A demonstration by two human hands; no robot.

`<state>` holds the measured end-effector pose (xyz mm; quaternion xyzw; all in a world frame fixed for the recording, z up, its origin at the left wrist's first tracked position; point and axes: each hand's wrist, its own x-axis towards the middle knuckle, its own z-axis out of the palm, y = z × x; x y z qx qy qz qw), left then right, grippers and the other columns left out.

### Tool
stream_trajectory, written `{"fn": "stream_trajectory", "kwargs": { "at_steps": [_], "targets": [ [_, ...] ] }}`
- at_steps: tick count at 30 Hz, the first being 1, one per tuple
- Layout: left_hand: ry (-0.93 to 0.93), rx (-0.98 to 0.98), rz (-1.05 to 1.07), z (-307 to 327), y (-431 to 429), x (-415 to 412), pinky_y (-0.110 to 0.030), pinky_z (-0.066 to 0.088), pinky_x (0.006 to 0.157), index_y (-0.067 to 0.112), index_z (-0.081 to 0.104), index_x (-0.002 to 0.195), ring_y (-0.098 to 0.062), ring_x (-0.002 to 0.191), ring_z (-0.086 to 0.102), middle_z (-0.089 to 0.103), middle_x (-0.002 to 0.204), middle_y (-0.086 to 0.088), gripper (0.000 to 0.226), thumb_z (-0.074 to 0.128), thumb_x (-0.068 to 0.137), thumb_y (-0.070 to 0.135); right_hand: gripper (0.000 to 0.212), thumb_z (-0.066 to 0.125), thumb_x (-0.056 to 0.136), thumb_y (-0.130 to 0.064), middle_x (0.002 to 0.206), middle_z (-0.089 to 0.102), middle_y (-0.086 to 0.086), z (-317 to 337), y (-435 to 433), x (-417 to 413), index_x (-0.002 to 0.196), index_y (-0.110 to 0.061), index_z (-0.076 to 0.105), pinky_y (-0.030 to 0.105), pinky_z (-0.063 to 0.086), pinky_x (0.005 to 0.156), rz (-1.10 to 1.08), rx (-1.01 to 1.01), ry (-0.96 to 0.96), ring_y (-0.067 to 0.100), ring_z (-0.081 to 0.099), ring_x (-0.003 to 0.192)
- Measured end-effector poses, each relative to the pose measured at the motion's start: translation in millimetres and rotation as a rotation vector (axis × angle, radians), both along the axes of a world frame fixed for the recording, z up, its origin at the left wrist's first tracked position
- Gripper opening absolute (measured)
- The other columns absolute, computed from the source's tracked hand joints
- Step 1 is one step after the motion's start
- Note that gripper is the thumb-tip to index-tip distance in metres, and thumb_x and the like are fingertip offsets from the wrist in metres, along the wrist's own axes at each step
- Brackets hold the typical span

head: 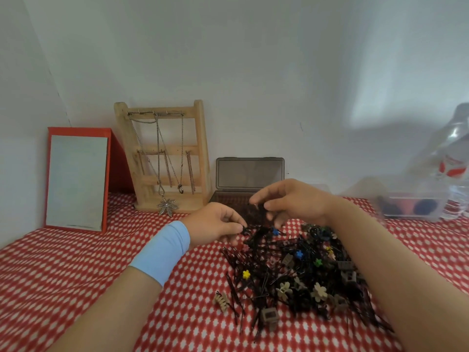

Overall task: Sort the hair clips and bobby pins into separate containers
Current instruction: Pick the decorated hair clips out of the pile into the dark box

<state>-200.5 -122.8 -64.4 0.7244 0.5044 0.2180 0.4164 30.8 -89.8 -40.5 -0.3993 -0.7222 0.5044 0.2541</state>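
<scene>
A heap of black bobby pins [256,265] mixed with small flower and claw hair clips [318,292] lies on the red-and-white cloth. My left hand [215,223], with a light blue wristband, pinches a bunch of black bobby pins [253,236] at the heap's far edge. My right hand [291,201] hovers just above and behind, fingers curled, thumb and fingertips pinching something small and dark over the open smoky-grey box [250,174]. A clear box [416,205] with dark and orange items stands at the right.
A wooden necklace stand [165,158] and a red-framed mirror [77,180] lean at the back left against the white wall. A clear plastic bottle [454,158] stands at the far right. A beige claw clip [221,301] lies apart from the heap.
</scene>
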Motion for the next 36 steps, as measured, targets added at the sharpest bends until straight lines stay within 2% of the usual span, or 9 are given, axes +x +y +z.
{"fn": "stream_trajectory", "kwargs": {
  "at_steps": [6, 12, 15, 18, 21, 26, 31, 33, 36],
  "targets": [
    [0.086, 0.003, -0.098, 10.7, -3.0, -2.7, -0.02, 0.054, 0.066, 0.011, 0.071, 0.096, -0.012, 0.073, 0.07, 0.064, 0.127, -0.005, 0.011, 0.061, 0.095, 0.008, 0.017, 0.063, 0.099, -0.018, 0.072, 0.069, 0.007, 0.3, 2.8, 5.2, 0.108, -0.011, 0.075, 0.026, 0.05, 0.057, -0.06, 0.036, -0.01, 0.021, 0.058, 0.064],
    [-0.032, 0.316, 0.272, 24.7, 21.8, 10.1, -0.013, 0.047, 0.053, 0.015, 0.068, 0.098, 0.002, 0.049, 0.059, 0.068, 0.072, 0.001, 0.011, 0.059, 0.096, 0.01, 0.016, 0.071, 0.091, -0.01, 0.093, 0.076, -0.001, -10.8, 13.0, -2.9, 0.098, -0.024, 0.077, 0.029, 0.062, 0.078, -0.359, 0.317, -0.038, 0.015, 0.073, 0.082],
    [0.02, 0.434, 0.361, 19.9, 42.3, 22.2, -0.01, 0.043, 0.052, 0.021, 0.07, 0.095, 0.002, 0.054, 0.062, 0.07, 0.079, 0.003, 0.012, 0.062, 0.094, 0.012, 0.042, 0.07, 0.092, -0.01, 0.12, 0.069, -0.008, -17.8, 16.6, -5.5, 0.132, -0.023, 0.065, 0.019, 0.056, 0.084, -0.337, 0.391, -0.113, 0.004, 0.068, 0.095],
    [0.193, 0.493, 0.307, 18.1, 54.9, 28.9, -0.015, 0.044, 0.079, 0.024, 0.072, 0.106, -0.002, 0.084, 0.062, 0.069, 0.102, 0.008, 0.016, 0.064, 0.093, 0.016, 0.058, 0.068, 0.093, -0.01, 0.129, 0.061, -0.014, -20.8, 18.0, -6.1, 0.146, -0.026, 0.051, 0.014, 0.047, 0.086, -0.327, 0.471, -0.226, -0.002, 0.062, 0.098],
    [0.319, 0.504, 0.208, 18.8, 57.0, 31.7, -0.023, 0.04, 0.098, 0.027, 0.068, 0.121, -0.009, 0.112, 0.058, 0.066, 0.122, 0.011, 0.028, 0.063, 0.094, 0.02, 0.044, 0.065, 0.093, -0.009, 0.121, 0.067, -0.013, -18.3, 18.3, -4.2, 0.133, -0.025, 0.064, 0.013, 0.044, 0.084, -0.372, 0.52, -0.23, 0.0, 0.063, 0.099],
    [0.274, 0.548, 0.15, 12.8, 47.2, 22.7, -0.03, 0.044, 0.102, 0.027, 0.071, 0.117, -0.011, 0.112, 0.059, 0.066, 0.123, 0.008, 0.031, 0.061, 0.093, 0.01, 0.018, 0.068, 0.092, -0.012, 0.085, 0.066, -0.023, -4.2, 9.0, -3.9, 0.096, -0.027, 0.078, 0.005, 0.047, 0.069, -0.25, 0.575, -0.347, -0.012, 0.061, 0.071],
    [0.283, 0.532, 0.073, 12.9, 20.2, 17.1, -0.003, 0.041, 0.07, 0.027, 0.074, 0.101, 0.014, 0.077, 0.056, 0.063, 0.088, 0.022, 0.018, 0.067, 0.09, 0.016, 0.021, 0.072, 0.09, -0.02, 0.093, 0.066, -0.025, 0.1, -1.2, -14.8, 0.107, -0.031, 0.077, 0.014, 0.048, 0.086, -0.004, 0.583, -0.67, -0.007, 0.062, 0.087],
    [0.374, 0.44, 0.011, 10.6, 13.2, 16.3, -0.003, 0.039, 0.061, 0.029, 0.074, 0.099, 0.013, 0.07, 0.055, 0.063, 0.083, 0.022, 0.014, 0.071, 0.087, 0.023, 0.021, 0.073, 0.089, -0.019, 0.093, 0.067, -0.023, -2.7, -3.4, -20.9, 0.104, -0.031, 0.078, 0.02, 0.052, 0.089, 0.036, 0.556, -0.721, -0.004, 0.063, 0.087],
    [0.515, 0.36, -0.04, 2.9, 7.3, 16.2, -0.012, 0.042, 0.069, 0.031, 0.074, 0.097, 0.003, 0.077, 0.057, 0.064, 0.087, 0.019, 0.015, 0.076, 0.082, 0.033, 0.026, 0.071, 0.088, -0.015, 0.1, 0.068, -0.02, -9.5, -5.4, -29.3, 0.105, -0.033, 0.078, 0.028, 0.056, 0.09, 0.048, 0.543, -0.787, -0.001, 0.062, 0.088]
  ]
}}
